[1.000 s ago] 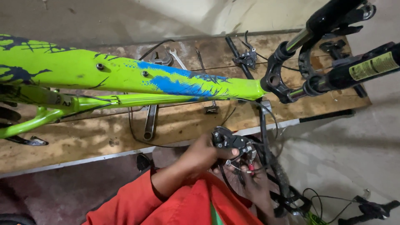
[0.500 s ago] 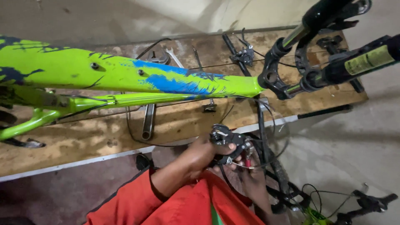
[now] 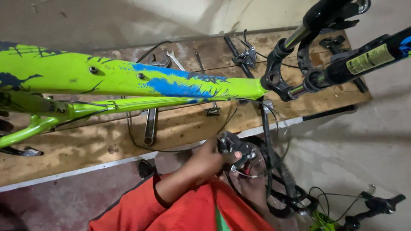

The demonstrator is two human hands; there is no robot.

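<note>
— Below the near edge of the desk (image 3: 77, 158), what did the hands have?

— The left hand (image 3: 205, 164) had its grip closed round a black brake-lever assembly (image 3: 235, 147). The right hand (image 3: 252, 188) sat just beneath it; whether it gripped anything, I couldn't tell.

— And above?

— The green and blue bicycle frame (image 3: 128, 81) lay across the desk, with a wrench (image 3: 150, 124) under it.

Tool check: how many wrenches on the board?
2. One wrench lies behind the green frame at the board's far edge; a second wrench lies in front, below the frame. Others may be hidden under the frame.
</note>
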